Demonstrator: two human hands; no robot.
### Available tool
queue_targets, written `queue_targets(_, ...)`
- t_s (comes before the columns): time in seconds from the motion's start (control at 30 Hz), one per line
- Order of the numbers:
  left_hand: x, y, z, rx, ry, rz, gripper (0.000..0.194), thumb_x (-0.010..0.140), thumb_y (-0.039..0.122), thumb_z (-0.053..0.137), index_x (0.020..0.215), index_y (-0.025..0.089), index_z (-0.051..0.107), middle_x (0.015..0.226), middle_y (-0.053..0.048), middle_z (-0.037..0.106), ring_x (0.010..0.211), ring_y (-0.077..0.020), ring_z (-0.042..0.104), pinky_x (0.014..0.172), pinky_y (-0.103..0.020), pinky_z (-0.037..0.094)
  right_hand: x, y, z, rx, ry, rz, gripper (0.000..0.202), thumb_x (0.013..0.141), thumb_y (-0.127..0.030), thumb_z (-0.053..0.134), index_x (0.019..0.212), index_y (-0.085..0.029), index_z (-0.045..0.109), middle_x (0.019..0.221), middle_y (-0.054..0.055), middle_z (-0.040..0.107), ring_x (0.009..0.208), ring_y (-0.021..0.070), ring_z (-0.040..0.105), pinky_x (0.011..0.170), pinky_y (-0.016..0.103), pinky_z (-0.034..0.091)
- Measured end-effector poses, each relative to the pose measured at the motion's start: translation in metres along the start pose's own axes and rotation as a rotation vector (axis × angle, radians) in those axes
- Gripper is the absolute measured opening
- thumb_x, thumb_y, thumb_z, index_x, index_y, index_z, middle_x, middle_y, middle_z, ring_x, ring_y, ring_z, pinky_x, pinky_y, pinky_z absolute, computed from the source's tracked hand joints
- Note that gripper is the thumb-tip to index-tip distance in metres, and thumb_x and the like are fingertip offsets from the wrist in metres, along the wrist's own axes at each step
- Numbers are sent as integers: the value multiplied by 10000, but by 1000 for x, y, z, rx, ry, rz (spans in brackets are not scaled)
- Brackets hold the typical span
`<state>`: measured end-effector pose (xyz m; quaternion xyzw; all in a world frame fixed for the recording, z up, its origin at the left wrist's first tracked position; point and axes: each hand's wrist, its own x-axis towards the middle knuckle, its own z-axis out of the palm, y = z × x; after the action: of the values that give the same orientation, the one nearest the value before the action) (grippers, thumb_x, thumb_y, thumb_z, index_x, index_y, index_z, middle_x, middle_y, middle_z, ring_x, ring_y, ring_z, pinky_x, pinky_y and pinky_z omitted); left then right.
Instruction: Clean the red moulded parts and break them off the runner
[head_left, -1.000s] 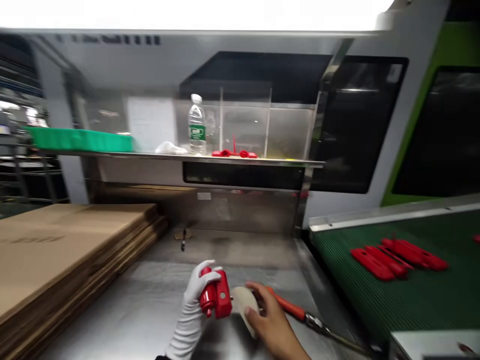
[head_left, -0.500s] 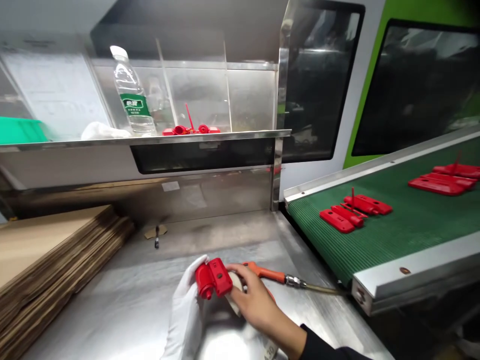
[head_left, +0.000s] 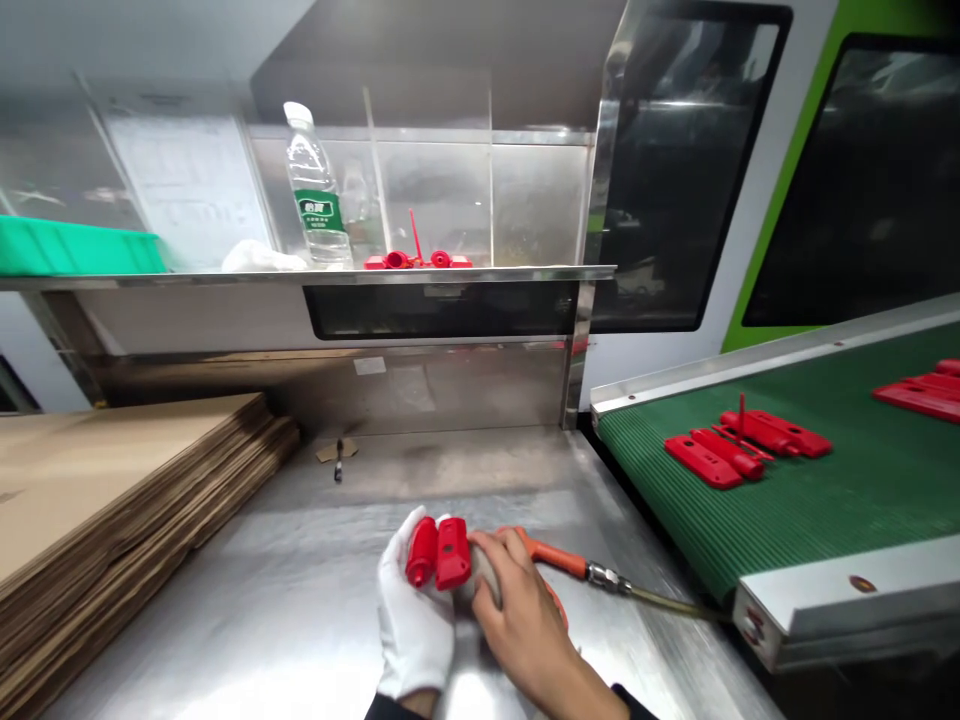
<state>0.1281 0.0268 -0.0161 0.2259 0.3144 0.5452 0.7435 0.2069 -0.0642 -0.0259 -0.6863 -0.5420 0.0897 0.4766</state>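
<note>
Sitting low in the middle of the steel worktable (head_left: 247, 610), the red plastic part (head_left: 438, 552) is being pinched between both hands, its two rounded halves standing side by side and its long axis running roughly up from the table and slightly away from the person. The left hand (head_left: 412, 620), wearing a white glove, is wrapping around the part from the left and below, fingers curled closed on it. The right hand (head_left: 517, 615), bare, is pressing in from the right, thumb and forefinger meeting the part's right half; something pale is showing between this hand and the part, but too much of it is hidden to tell what it is. Both hands are equally near, since both are touching the part.

Lying just behind the right hand, an orange-handled tool (head_left: 551, 555) is pointing right along the table, its metal fitting leading into a hose (head_left: 667, 600) that is running toward the conveyor's frame. On the green conveyor belt (head_left: 810, 500), well apart to the right, more red parts (head_left: 742, 445) are lying flat. A stack of flattened cardboard (head_left: 112, 490) is filling the table's left side. Above, on the shelf (head_left: 480, 272), a water bottle (head_left: 315, 195) is standing upright beside a few small red pieces (head_left: 416, 260), with a green tray (head_left: 75, 250) at the far left.
</note>
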Motion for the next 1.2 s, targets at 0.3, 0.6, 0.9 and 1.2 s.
queue_targets(0.3,-7,-2,4,-175,-30,-276,298,861,160,578,1157,182,614,928,-112,721,843,-259,720,788,-384,602,3,6,3,-351,0,-165,734,807,143,326,1469,-170,380,1191,153,442,1076,306,455,942,528,454)
queue_targets(0.6,1,20,2,-376,-142,-424,177,870,321,623,1000,210,577,1143,-178,654,1020,-344,679,816,-539,576,9,9,-13,-329,211,-251,590,995,-58,344,1535,-273,242,1181,122,431,1005,252,539,848,413,536)
queue_targets(0.9,1,5,-15,-266,72,26,670,614,-146,666,1123,281,583,990,12,689,779,-145,692,701,-204,557,4,10,11,-330,121,-400,330,1048,-396,409,1332,-238,467,1122,50,703,876,268,714,670,341,575)
queue_targets(1.2,-10,1,-6,-273,14,-28,726,663,-69,748,1245,313,542,975,-17,700,779,-223,717,802,-425,613,-8,-7,16,-714,186,-520,370,1009,-149,449,1367,-86,520,1029,138,720,704,262,711,528,331,536)
